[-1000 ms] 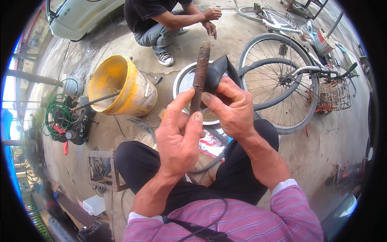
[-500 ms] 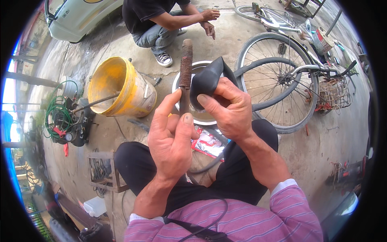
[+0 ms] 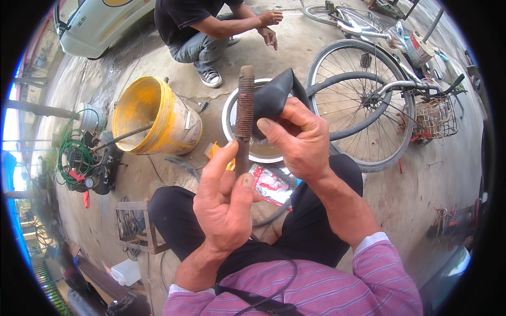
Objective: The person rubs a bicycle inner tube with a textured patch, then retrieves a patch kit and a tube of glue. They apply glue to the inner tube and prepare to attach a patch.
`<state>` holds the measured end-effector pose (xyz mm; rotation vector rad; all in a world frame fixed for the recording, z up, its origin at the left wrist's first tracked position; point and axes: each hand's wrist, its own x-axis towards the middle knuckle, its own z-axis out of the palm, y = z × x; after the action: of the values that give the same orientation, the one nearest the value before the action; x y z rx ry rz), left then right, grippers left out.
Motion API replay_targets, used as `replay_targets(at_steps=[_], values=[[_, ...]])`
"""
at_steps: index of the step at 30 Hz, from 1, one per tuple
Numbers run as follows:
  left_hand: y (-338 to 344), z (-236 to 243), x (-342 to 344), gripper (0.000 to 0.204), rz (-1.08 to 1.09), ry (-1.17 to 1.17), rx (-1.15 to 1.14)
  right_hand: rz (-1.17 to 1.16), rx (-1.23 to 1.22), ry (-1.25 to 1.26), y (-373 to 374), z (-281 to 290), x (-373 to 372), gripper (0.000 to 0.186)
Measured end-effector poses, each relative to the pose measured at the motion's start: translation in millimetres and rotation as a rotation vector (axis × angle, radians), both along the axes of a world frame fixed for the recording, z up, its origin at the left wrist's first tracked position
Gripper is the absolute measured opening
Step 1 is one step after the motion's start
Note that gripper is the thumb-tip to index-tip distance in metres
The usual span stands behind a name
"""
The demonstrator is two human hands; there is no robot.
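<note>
My left hand [image 3: 221,205] grips the lower shank of a rusty brown rod [image 3: 245,102] with a ridged upper section, held upright between thumb and fingers. Just right of it, my right hand [image 3: 303,147] pinches a folded black rubber tube [image 3: 274,97], its thumb on the near face. Both are above a round white-rimmed basin [image 3: 227,121] with murky liquid. A longer tube [image 3: 363,78] runs from behind the right hand across the bicycle wheel. Below the hands lie red-and-white packaging [image 3: 268,184] and a small orange item [image 3: 212,151].
Another person [image 3: 205,37] squats beyond the basin. A yellow bucket [image 3: 179,126], compressor with green hose [image 3: 79,158] and metal frame [image 3: 147,226] stand left. A bicycle [image 3: 400,84] lies on its side at right. A white vehicle [image 3: 95,26] is at the back left.
My left hand and the rod have moved left from beside the tube's fold, then slightly lower over the last half second. My right hand has barely moved, still pinching the tube.
</note>
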<state>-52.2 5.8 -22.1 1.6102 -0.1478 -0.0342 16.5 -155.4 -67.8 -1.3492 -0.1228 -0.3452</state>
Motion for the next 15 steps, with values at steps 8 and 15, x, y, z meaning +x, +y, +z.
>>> replay_targets(at_steps=[8, 15], values=[[-8.4, 6.6, 25.0, 0.052, 0.027, 0.051, -0.045, -0.005, -0.087, -0.07, 5.1, -1.8, -2.7, 0.021], [1.4, -12.1, -17.1, 0.053, -0.059, 0.001, 0.026, -0.028, -0.062, -0.014, 0.6, -2.3, -0.4, 0.015]])
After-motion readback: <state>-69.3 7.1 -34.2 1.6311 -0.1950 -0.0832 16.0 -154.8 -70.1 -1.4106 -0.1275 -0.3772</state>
